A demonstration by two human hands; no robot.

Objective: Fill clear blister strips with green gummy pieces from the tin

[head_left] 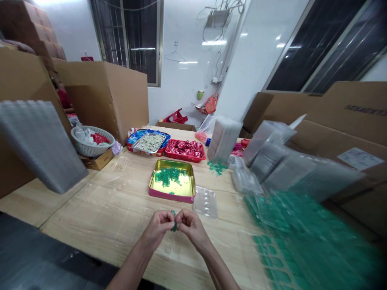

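My left hand [159,227] and my right hand [190,225] meet low in the middle of the view, fingertips pinched on a small green piece [174,221] between them. Just beyond them stands a pink-rimmed tin with a gold inside [193,189], holding many small green pieces [171,175]. A clear plastic tray with moulded hollows [206,202] lies flat against the tin's right side, touching or nearly touching it. What exactly the pinched piece is cannot be made out.
Behind the tin are a red tray of red packets [185,150] and a tray of pale pieces [149,143]. A basket [92,151] and stacked plastic [45,149] stand left. Green moulded sheets [302,241], clear trays [246,180] and loose green pieces [217,167] lie right.
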